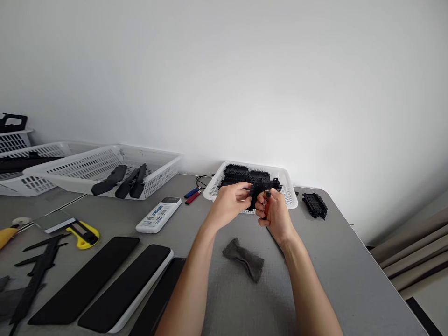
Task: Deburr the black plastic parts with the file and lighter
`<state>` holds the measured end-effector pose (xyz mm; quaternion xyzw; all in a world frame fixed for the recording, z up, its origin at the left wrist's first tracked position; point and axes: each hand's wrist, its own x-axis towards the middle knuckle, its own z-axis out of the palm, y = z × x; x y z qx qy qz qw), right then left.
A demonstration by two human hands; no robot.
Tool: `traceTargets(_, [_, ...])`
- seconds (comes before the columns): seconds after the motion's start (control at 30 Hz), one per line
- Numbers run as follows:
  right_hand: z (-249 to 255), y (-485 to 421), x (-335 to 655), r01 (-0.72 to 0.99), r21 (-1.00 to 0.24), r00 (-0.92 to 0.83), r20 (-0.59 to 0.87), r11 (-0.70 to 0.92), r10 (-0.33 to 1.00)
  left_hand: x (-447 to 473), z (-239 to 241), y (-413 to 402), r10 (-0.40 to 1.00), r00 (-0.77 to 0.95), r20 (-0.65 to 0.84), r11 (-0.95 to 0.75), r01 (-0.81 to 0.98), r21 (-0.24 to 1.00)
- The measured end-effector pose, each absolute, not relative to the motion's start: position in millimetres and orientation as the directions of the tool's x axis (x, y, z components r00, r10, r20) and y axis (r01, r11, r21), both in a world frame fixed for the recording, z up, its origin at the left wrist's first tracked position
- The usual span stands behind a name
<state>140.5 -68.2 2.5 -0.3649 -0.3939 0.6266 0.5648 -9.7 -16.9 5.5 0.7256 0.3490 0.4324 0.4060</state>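
Note:
My left hand (229,203) and my right hand (276,214) meet above the grey table (332,261), both closed on a small black plastic part (261,189). The right hand also grips a red lighter (266,205) against its palm. Just behind the hands stands a white basket (289,184) holding several black ribbed parts (241,173). A crumpled grey cloth (245,259) lies on the table between my forearms.
One black ribbed part (315,205) lies to the right of the basket. A white remote (158,214), blue and red lighters (192,195), a yellow utility knife (83,233), black flat pads (105,277) and larger white baskets (105,170) with black pieces fill the left side.

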Motion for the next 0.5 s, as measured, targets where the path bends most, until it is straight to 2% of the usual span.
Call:
traceTargets(0.07, [3.0,-69.6,142.5,-0.4,-0.915,0.027,0.049,0.056,0.998,-10.2,2.5,-12.6,0.885,0.323,0.335,-0.391,0.124,0.912])
traceTargets(0.17, [0.2,-67.7,148.2,-0.317,-0.917,0.293,0.148,0.242,0.945,-10.5,-0.6,-6.0,0.938,0.198,0.284,-0.285,-0.025,0.958])
traceTargets(0.23, [-3.6,-63.8,152.3,-0.221,-0.933,0.406,0.176,0.283,0.897,-10.2,-0.2,-3.9,0.964,0.125,0.235,-0.217,-0.146,0.965])
traceTargets(0.3, [-8.1,-58.9,155.2,-0.123,-0.959,0.424,0.181,0.254,0.887,-9.8,2.3,-4.8,0.975,0.102,0.197,-0.168,-0.239,0.956])
traceTargets(0.37, [-12.2,-54.4,156.1,-0.064,-0.973,0.371,0.183,0.222,0.91,-9.2,5.5,-7.9,0.975,0.133,0.177,-0.128,-0.312,0.941])
traceTargets(0.5, [-17.0,-49.5,156.5,-0.058,-0.97,0.348,0.204,0.238,0.915,-8.8,8.7,-13.1,0.959,0.232,0.162,-0.07,-0.36,0.93])
